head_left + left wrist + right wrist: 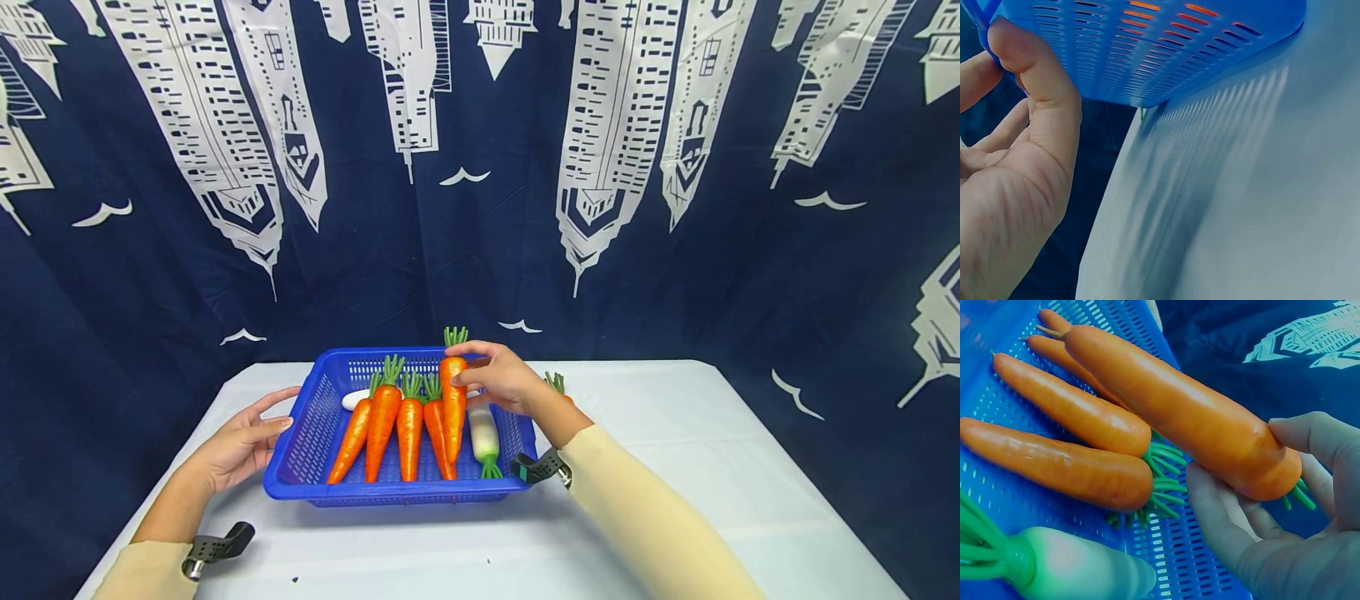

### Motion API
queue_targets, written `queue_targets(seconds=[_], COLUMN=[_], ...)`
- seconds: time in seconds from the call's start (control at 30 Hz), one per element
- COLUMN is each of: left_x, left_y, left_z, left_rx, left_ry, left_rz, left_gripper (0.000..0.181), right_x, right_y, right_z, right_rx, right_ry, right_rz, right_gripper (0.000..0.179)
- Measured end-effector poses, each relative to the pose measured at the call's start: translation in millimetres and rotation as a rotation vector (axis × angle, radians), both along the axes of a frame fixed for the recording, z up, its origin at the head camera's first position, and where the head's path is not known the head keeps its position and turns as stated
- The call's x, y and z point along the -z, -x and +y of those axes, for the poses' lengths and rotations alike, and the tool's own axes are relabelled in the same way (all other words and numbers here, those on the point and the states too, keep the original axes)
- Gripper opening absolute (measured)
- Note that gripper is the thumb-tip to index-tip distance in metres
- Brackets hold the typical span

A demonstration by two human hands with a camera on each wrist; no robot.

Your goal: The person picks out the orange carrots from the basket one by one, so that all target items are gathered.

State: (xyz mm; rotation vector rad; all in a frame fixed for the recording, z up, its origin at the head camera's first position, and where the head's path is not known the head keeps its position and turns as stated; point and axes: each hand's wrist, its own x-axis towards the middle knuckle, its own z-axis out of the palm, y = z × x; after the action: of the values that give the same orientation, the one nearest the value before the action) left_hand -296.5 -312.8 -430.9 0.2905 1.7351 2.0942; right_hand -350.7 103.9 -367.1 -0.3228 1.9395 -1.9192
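My right hand [504, 379] pinches an orange carrot [452, 408] near its leafy top, thumb on one side and fingers on the other. In the right wrist view this carrot [1185, 406] slants above the others, tip toward the upper left. Several more carrots [383, 421] lie side by side in the blue plastic basket [405, 493], green tops toward the back. To their right lies a white radish [483, 429], leaves toward the front. My left hand [238, 446] touches the basket's left rim; in the left wrist view its thumb [1019, 50] meets the rim.
Part of another carrot [567, 398] shows behind my right forearm, outside the basket. A white rounded end [355, 400] sticks out behind the leftmost carrot. The basket stands on a white-covered table [652, 433], before a navy curtain [420, 275] with white building prints.
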Motion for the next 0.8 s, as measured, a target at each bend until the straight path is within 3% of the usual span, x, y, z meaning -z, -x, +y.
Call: queue_targets(seconds=[0.8], left_x=[-1.0], left_y=[-0.8], left_z=[0.6], left_rx=[-0.014], left_ry=[0.006], left_rz=[-0.010], left_gripper=[0.055], right_x=[-2.4], right_y=[-11.5], right_z=[27.7], right_rx=[0.058], right_ry=[0.060], right_rz=[0.017], right_gripper=[0.048])
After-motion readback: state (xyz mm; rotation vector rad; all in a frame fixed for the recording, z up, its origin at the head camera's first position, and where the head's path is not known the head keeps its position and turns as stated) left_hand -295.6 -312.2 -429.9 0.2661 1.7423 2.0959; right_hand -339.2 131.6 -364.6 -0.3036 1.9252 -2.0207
